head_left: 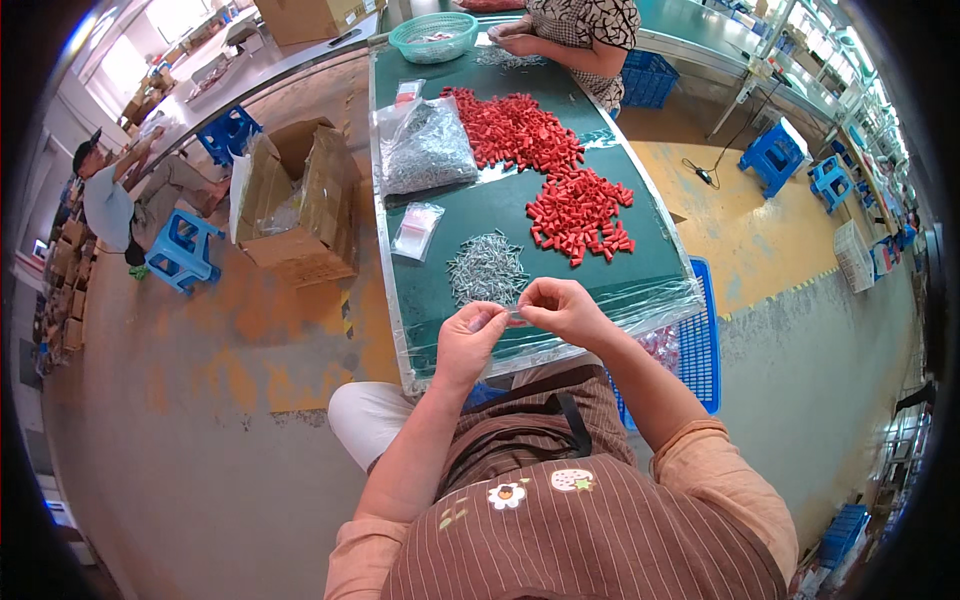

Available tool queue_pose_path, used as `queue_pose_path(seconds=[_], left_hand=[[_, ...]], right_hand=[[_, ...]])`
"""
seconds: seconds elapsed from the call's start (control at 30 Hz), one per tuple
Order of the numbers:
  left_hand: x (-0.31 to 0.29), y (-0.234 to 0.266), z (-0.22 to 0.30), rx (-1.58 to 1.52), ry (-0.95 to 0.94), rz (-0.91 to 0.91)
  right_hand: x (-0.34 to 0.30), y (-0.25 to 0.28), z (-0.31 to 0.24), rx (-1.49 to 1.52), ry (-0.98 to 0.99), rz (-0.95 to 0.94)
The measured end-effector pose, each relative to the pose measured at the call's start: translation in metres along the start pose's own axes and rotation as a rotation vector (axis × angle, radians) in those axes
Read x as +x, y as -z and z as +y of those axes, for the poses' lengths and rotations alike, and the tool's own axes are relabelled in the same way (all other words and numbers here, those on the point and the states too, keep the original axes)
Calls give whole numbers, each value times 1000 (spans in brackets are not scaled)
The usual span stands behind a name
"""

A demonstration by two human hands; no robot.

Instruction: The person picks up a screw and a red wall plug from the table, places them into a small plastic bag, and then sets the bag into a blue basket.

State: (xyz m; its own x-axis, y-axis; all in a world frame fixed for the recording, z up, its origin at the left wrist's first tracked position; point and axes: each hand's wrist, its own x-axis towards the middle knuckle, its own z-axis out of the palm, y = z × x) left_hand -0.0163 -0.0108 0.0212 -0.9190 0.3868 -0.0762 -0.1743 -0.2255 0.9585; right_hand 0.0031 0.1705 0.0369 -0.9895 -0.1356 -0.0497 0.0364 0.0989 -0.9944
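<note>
Near the table's front edge, my left hand (470, 342) and my right hand (568, 310) are close together, thumbs and fingers pinched. Between the fingertips is a small clear zip bag (516, 320) with a reddish strip, mostly hidden by the fingers. Just beyond lies a loose pile of silver screws (487, 266). Two heaps of short red plastic plugs (582, 212) spread farther up the table. Left of the screws, a stack of small clear zip bags (417, 230) lies flat. A large clear bag of metal pieces (428, 150) sits behind it.
The green table (505, 205) has a pale metal rim. Across it, a person (585, 45) works near a mint-green basket (433, 38). An open cardboard box (300, 205) and a blue stool (184, 250) stand left. A blue crate (708, 345) sits by the right corner.
</note>
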Motion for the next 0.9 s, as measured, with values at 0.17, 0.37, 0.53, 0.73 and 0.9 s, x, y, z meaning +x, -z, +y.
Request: queue_pose_path(seconds=[0.17, 0.37, 0.53, 0.73, 0.9], left_hand=[[1, 4, -3, 36, 54, -6], [2, -3, -2, -62, 28, -15], [4, 4, -4, 5, 44, 0], [3, 1, -2, 11, 38, -8], [3, 0, -4, 31, -13, -1]], right_hand=[[0, -1, -3, -34, -8, 22], [0, -3, -6, -42, -38, 30], [-1, 2, -16, -74, -84, 30], [-1, 0, -9, -46, -82, 43], [0, -6, -4, -162, 147, 130]])
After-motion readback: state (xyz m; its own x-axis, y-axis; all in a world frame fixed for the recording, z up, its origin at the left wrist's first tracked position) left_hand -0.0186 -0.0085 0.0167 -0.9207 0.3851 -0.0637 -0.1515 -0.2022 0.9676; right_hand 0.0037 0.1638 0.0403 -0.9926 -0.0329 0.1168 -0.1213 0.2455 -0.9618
